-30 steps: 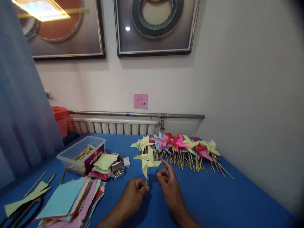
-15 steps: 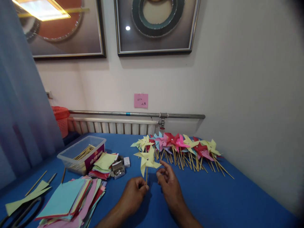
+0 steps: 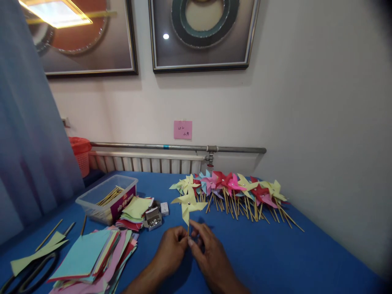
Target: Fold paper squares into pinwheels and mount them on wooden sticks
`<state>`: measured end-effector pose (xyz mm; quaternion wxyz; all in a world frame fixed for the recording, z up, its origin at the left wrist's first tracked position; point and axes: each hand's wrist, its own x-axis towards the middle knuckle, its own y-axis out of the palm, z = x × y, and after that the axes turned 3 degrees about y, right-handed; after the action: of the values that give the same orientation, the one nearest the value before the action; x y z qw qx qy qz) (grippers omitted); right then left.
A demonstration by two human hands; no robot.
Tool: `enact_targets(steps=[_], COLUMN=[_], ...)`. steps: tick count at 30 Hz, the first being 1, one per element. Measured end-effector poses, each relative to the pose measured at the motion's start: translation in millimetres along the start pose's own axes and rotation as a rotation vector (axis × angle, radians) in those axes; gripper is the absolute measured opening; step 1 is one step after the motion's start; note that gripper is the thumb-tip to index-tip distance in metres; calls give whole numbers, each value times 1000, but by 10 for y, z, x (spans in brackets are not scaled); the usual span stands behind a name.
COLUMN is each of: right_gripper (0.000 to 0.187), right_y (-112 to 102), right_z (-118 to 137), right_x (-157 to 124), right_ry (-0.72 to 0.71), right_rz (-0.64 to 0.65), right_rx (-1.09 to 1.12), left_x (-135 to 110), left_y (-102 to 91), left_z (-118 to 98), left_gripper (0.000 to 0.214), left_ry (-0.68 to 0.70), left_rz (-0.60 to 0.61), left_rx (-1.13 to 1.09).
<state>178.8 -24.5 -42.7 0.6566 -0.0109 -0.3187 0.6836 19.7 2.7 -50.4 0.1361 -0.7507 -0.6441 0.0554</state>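
A pale yellow paper pinwheel (image 3: 188,204) on a thin wooden stick stands upright in front of me, a shiny pin at its centre. My left hand (image 3: 173,250) is closed in a pinch around the lower stick. From the other side, my right hand (image 3: 210,252) has its thumb and curled fingers at the same stick, just under the blades. Its grip is partly hidden by the fingers. Behind lies a row of finished pinwheels (image 3: 225,181) in yellow, red, pink and blue, their sticks pointing toward me.
Left of my hands are a stack of coloured paper squares (image 3: 84,253), black-handled scissors (image 3: 39,273), and a clear plastic box (image 3: 84,204) of sticks. Beside it sit smaller paper pieces (image 3: 134,209) and a small box of metal pins (image 3: 153,220). A blue cloth (image 3: 275,261) covers the table.
My right hand has moved left and down from beside the blades onto the stick. The pinwheel's blades have turned slightly. My left hand keeps its pinch.
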Motion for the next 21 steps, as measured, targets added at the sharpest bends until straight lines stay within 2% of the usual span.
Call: enact_targets(steps=[3,6,10,14,21], right_gripper=[40,32,49,62,58], right_y=[0,-14,-62,-122,-180], right_z=[12,-13,-94,-155,-163], right_x=[-5,27,107,178,201], right_ry=[-41,45,189,195,185], right_rz=[15,-76,-251,-361,-308], right_rx=[-9,67,176,157,130], left_x=[7,-3,-27,-48,-58], left_y=[-2,-5,1,9,14], left_z=[10,-13,-52,-76,-91], left_gripper=[26,28,28,29,23], left_ry=[5,-13,-58,-60,-53], left_rz=[-7,-4,30,55,67], left_rx=[15,2,-17,3,23])
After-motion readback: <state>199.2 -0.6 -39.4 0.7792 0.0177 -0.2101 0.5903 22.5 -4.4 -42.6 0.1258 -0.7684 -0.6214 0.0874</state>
